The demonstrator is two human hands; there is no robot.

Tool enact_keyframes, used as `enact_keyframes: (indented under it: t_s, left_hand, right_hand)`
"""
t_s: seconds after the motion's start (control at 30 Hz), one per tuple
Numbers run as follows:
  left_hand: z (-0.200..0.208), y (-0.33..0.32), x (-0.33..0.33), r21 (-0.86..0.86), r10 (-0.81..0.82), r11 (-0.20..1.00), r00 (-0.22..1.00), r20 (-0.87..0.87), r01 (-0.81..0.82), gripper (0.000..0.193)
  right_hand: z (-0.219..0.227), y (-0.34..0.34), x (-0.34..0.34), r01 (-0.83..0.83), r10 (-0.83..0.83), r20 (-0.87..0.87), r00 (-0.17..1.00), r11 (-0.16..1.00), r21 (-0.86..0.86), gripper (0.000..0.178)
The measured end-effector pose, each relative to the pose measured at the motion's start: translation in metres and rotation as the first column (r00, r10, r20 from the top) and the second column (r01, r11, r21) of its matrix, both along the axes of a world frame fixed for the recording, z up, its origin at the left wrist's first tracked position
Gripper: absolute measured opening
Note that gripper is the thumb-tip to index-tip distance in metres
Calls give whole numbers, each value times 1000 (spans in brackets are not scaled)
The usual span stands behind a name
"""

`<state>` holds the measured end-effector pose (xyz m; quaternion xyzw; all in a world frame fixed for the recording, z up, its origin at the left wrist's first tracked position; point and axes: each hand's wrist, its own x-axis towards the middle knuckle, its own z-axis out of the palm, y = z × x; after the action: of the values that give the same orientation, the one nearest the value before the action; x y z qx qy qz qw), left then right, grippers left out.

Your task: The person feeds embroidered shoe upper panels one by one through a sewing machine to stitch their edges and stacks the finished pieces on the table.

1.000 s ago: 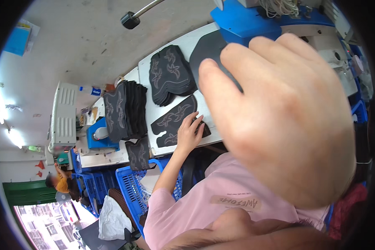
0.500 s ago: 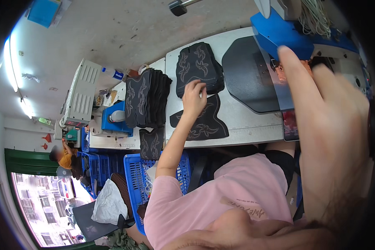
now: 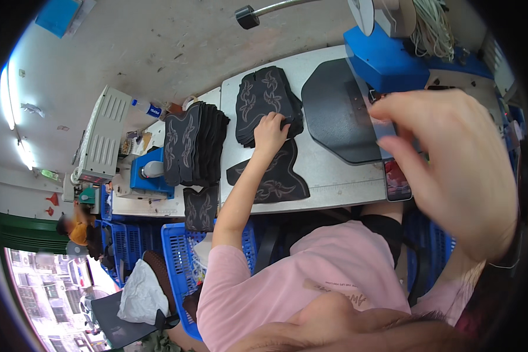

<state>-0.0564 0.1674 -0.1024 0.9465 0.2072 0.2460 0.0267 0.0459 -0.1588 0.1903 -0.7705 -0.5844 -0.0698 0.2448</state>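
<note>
A stack of black panels with embroidered floral scrolls [image 3: 263, 97] lies on the white worktable. At its near edge my left hand [image 3: 270, 134] has its fingers curled on a black panel; the fingertips are partly hidden. One loose embroidered panel [image 3: 281, 176] lies just below that hand, partly covered by my wrist and forearm. My right hand [image 3: 457, 158] is raised at the right, large and close to the camera. Its thumb and forefinger are apart with nothing between them. Beyond it stands a blue machine head [image 3: 387, 58], beside a black flat plate with cut corners [image 3: 337, 111].
More black panels stand in a thick pile [image 3: 193, 144] at the left, one small panel [image 3: 199, 208] overhanging the table edge. A phone [image 3: 398, 180] lies at the front edge. Blue baskets [image 3: 179, 264] stand below. Another person [image 3: 79, 232] sits far left.
My right hand has drawn back from the machine, its fingers now bent. My left hand stays at the stack's near edge. The whole view has shifted slightly.
</note>
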Motion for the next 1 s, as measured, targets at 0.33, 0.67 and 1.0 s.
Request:
enact_keyframes:
  t_s: [0.33, 0.67, 1.0]
  left_hand:
    - [4, 3, 5, -78, 23, 997, 998, -63, -28, 20]
    - [-1, 5, 10, -46, 12, 999, 1000, -28, -13, 18]
    - [-4, 7, 9, -61, 9, 998, 1000, -28, -11, 18]
  right_hand:
    - [-58, 40, 62, -60, 211, -729, 651, 972, 228, 44]
    - [-11, -6, 16, 21, 419, -476, 773, 733, 680, 70]
    - [-47, 6, 60, 159, 412, -781, 469, 831, 533, 55]
